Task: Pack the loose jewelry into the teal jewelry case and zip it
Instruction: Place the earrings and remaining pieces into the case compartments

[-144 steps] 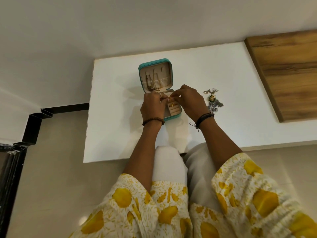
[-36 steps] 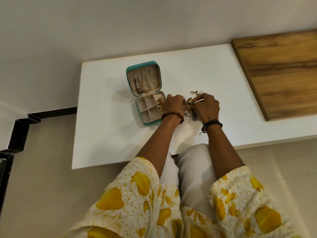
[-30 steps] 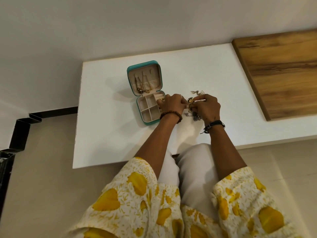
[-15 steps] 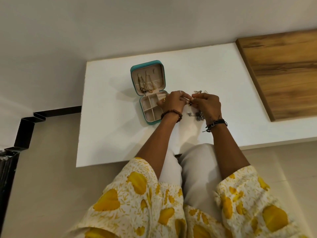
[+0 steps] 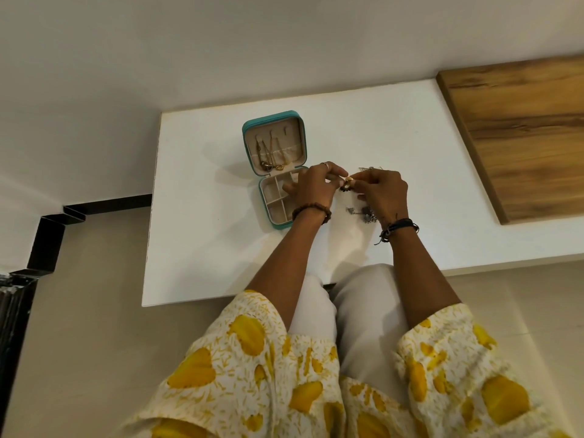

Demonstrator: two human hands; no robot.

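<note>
The teal jewelry case (image 5: 251, 143) lies open on the white table (image 5: 202, 241). Necklaces hang in its lid, and the beige compartments of its base (image 5: 274, 197) show beside my left hand. Just right of the case, my left hand (image 5: 314, 189) and my right hand (image 5: 384, 192) meet above the table. Both pinch a small gold and black earring (image 5: 347, 184) between their fingertips. A little heap of silver jewelry (image 5: 365, 214) lies on the table under my right wrist. More silver pieces (image 5: 368, 168) peek out beyond my right hand.
A wooden board (image 5: 518, 134) lies across the table's right end. A wall runs behind the table. My knees in pale trousers (image 5: 357, 308) sit under the near edge. A black metal frame (image 5: 47, 238) stands at the left on the floor.
Both hands left the case and went right to the loose jewelry. They lifted the gold and black earring off the heap and now hold it a little higher between them.
</note>
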